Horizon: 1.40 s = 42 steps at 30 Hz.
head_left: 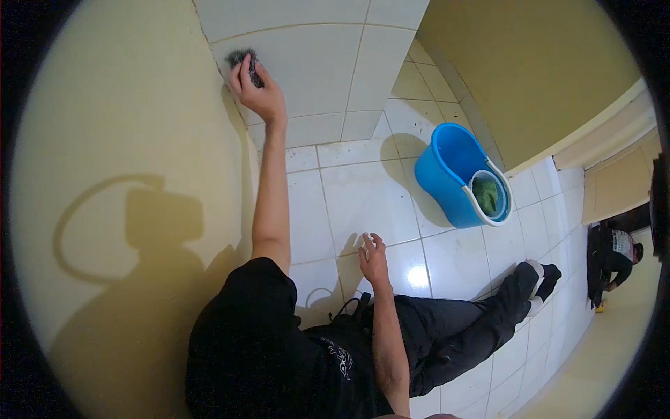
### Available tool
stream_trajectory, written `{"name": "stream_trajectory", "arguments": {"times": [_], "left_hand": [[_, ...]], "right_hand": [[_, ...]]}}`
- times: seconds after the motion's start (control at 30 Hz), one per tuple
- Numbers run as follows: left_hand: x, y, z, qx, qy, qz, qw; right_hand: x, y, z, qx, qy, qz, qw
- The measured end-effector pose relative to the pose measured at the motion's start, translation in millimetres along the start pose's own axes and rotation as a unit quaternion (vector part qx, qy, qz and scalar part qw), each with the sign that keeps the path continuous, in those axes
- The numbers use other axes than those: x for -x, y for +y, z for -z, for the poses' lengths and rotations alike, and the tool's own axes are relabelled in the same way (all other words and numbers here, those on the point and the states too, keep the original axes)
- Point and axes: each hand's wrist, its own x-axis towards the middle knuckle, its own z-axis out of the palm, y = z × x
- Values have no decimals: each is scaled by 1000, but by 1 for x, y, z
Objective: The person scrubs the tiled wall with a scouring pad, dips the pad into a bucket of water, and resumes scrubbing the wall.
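Observation:
My left hand (258,87) is raised at the upper left, its fingers closed round a dark, wiry scrubbing pad (242,57). The pad rests against the white tiled surface (300,66), close to the corner with the yellow wall. Lower down, near the middle of the view, my right hand (373,257) is held over the white floor tiles with its fingers apart and nothing in it. To the right of it stands a blue bucket (436,178) with a white handle. A small basket at the bucket's rim holds something green (485,194).
Yellow walls (105,126) rise at the left and upper right. My legs (453,335) stretch to the right across the tiled floor (370,202). Farther right, another person (614,255) in dark clothes is low down near a door (621,178). Dark specks mark the floor behind the bucket.

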Motion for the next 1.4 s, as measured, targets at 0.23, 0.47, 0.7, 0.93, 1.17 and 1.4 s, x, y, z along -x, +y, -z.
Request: {"name": "stream_trajectory", "arguments": {"times": [0.23, 0.47, 0.7, 0.93, 1.17, 1.4], "left_hand": [[22, -45, 10, -57, -100, -172, 978], [98, -76, 33, -124, -202, -189, 953], [10, -4, -34, -70, -108, -298, 946], [48, -9, -23, -16, -135, -237, 962], [65, -18, -7, -26, -184, -232, 955], [-25, 37, -46, 40, -77, -244, 966]], "right_hand": [[-1, -3, 1, 22, 6, 22, 999], [1, -2, 1, 16, -15, -8, 1000], [0, 1, -1, 15, -8, 8, 1000], [0, -6, 3, 13, -15, -6, 1000], [5, 2, 1, 28, 7, 18, 999], [-1, -3, 1, 13, -1, 5, 1000]]}}
